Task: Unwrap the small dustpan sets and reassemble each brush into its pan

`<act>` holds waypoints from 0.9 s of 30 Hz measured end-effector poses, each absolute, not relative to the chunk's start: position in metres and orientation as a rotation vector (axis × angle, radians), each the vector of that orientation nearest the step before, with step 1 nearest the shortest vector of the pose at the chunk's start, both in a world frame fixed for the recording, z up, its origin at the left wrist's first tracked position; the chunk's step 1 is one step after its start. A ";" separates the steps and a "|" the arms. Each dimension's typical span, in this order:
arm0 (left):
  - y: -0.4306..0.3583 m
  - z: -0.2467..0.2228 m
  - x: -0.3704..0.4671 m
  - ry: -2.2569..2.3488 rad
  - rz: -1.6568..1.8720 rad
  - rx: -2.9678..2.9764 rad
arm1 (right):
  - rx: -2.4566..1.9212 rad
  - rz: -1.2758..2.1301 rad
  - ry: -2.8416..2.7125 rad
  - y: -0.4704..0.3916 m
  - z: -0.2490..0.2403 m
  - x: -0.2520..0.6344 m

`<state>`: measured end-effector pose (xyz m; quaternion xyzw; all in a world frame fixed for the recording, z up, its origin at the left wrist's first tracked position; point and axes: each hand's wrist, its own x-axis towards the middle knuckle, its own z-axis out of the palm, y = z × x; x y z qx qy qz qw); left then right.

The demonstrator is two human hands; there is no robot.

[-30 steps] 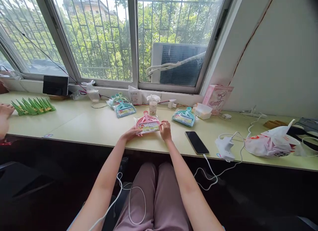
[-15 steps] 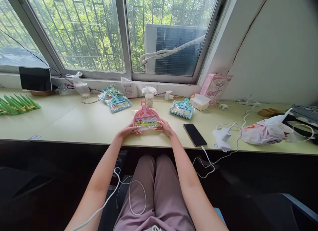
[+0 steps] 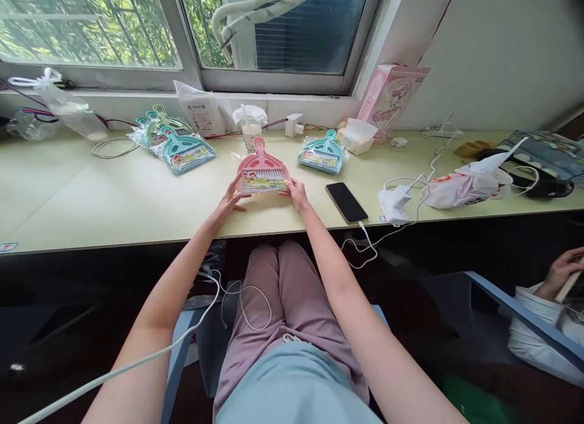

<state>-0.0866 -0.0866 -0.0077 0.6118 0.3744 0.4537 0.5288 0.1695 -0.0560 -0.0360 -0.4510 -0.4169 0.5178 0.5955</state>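
Observation:
A pink dustpan and brush set [image 3: 262, 168] in clear wrapping is held between both hands over the desk, its handle toward the window. My left hand [image 3: 232, 200] grips its lower left corner, the thumb near the front. At the lower right corner, my right hand [image 3: 295, 193] is closed on the same set. Beyond it stands a lidded cup [image 3: 252, 127]. One blue-green set [image 3: 323, 152] lies to the right. More wrapped sets lie at the left, a blue one [image 3: 186, 151] in front of a green one [image 3: 159, 121].
A black phone [image 3: 347, 202], a white power adapter [image 3: 394, 204] and a plastic bag [image 3: 468, 184] lie to the right. Near the window are a tissue pack [image 3: 356, 135] and a pink box [image 3: 393, 101]. Another person's hand [image 3: 566, 269] shows at the far right.
The camera view has tilted down and shifted right, bringing another person's hand and sleeve into view. Both hands still hold the pink set, and my left fingers have spread somewhat.

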 end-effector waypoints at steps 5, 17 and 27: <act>-0.080 -0.018 -0.081 1.123 1.305 1.622 | -1.047 1.207 -1.018 -0.052 -0.043 0.172; -0.073 -0.029 -0.083 1.153 1.449 1.332 | -1.044 1.226 -1.212 -0.053 -0.050 0.168; -0.032 -0.021 -0.076 1.167 1.119 1.307 | -1.101 1.185 -1.066 -0.055 -0.041 0.166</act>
